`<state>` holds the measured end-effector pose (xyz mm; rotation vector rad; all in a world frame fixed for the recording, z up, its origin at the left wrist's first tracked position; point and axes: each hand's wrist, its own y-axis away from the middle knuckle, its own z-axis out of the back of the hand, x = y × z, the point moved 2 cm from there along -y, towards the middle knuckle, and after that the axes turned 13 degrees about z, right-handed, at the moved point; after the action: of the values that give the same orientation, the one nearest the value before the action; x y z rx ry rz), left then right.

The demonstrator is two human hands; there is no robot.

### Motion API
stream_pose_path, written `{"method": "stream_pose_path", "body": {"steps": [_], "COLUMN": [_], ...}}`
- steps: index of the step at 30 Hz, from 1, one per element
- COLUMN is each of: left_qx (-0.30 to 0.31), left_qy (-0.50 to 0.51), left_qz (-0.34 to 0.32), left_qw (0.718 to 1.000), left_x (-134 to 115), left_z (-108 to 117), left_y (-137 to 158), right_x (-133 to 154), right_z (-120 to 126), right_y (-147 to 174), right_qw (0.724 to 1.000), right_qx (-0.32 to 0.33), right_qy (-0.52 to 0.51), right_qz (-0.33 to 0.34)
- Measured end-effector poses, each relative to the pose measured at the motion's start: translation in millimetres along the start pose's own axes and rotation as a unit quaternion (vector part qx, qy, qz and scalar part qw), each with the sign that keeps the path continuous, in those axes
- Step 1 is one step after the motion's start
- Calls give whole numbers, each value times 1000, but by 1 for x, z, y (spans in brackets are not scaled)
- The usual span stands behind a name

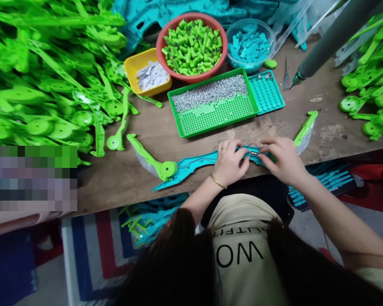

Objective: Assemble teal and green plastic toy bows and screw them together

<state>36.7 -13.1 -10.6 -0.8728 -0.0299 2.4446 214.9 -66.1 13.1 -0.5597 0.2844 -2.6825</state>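
Note:
A long curved blue plastic part (pixel 196 161) lies along the table's near edge, with thin wires running along it. At its left end is a green arm with a round hub (pixel 167 170); another green arm (pixel 306 128) extends beyond its right side. A small silver component (pixel 253 153) sits on the blue part between my hands. My left hand (pixel 231 161) is closed on the blue part, its fingertips beside that component. Thumb and fingers of my right hand (pixel 284 160) pinch at the component's right side, near a loop of thin wire; what they hold is hidden.
Beyond my hands stands a green tray (pixel 187 132) of screws beside a blue tray (pixel 274 95). Behind are a red bowl (pixel 161 53) of green pieces, a yellow container (pixel 131 70) and a clear tub (pixel 271 36). Green parts (pixel 35 85) heap leftward. A dark pole-shaped tool (pixel 328 46) slants rightward.

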Motion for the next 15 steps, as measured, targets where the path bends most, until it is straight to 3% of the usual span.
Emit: {"method": "stream_pose_path", "body": {"steps": [8, 15], "left_qx": [15, 25], "left_qy": [-12, -28], "left_qz": [-28, -56], "left_qw": [999, 998], "left_x": [1, 0], "left_z": [0, -2], "left_y": [-2, -1], "right_x": [20, 23], "right_z": [-11, -24], "right_y": [31, 53], "right_qw": [985, 987], "right_qx": [-34, 19], "right_qy": [154, 162], "right_qz": [76, 0]}}
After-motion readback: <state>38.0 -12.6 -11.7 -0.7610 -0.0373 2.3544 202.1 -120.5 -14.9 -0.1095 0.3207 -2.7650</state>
